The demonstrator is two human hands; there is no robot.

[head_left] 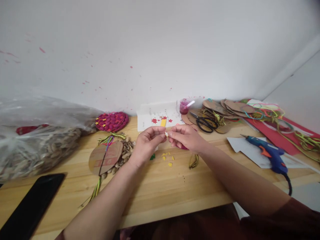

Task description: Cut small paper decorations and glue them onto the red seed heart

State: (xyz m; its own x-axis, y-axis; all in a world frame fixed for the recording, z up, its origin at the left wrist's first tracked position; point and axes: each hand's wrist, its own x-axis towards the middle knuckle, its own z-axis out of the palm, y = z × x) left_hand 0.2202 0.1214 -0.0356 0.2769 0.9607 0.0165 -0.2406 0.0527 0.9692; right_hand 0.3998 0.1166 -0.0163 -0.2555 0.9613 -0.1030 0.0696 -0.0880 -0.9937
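My left hand [147, 144] and my right hand [186, 138] meet above the middle of the wooden table [160, 190]. Their fingertips pinch a tiny pale yellow sticker piece [166, 134] between them. Something red-pink shows under my right palm, too hidden to name. Small yellow scraps [168, 159] and a green scrap [152, 156] lie on the wood just below my hands. Behind my hands lies a white sheet [150, 118] with red star stickers and a yellow strip [163, 122].
Plastic bag of dry husks [37, 140] at left, black phone [30, 206] at front left. Cardboard disc with coloured cords [105, 156], pink decorated disc [111, 121]. Black scissors [205, 123], glitter pot [184, 106], cardboard discs [225, 108], blue glue gun [271, 155] at right.
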